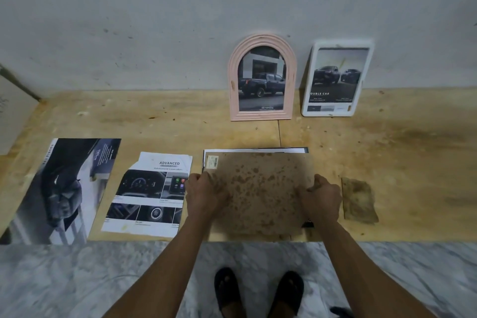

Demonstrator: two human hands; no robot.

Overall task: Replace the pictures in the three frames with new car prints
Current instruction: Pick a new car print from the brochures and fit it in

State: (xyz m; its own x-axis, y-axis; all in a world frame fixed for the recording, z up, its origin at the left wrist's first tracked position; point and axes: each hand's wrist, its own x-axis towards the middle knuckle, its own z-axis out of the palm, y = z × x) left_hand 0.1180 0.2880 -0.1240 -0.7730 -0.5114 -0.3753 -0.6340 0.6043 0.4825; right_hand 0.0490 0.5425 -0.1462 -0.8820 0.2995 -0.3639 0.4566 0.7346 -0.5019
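Note:
A brown, stained backing board [260, 188] lies over a face-down frame [296, 149] on the wooden surface in front of me. My left hand [204, 195] holds the board's left edge and my right hand [321, 197] holds its right edge, fingers curled over it. A white print edge shows at the board's top left. Against the wall stand a pink arched frame [261, 77] and a white rectangular frame [336, 77], both with dark pickup prints inside. Two loose car prints lie to the left: a dashboard sheet [149, 193] and a dark car sheet [64, 188].
A small brown stained board piece [358, 200] lies right of my right hand. The wooden surface [413, 162] ends at a marble floor [77, 279] where my sandalled feet stand. A pale panel [13, 111] leans at far left.

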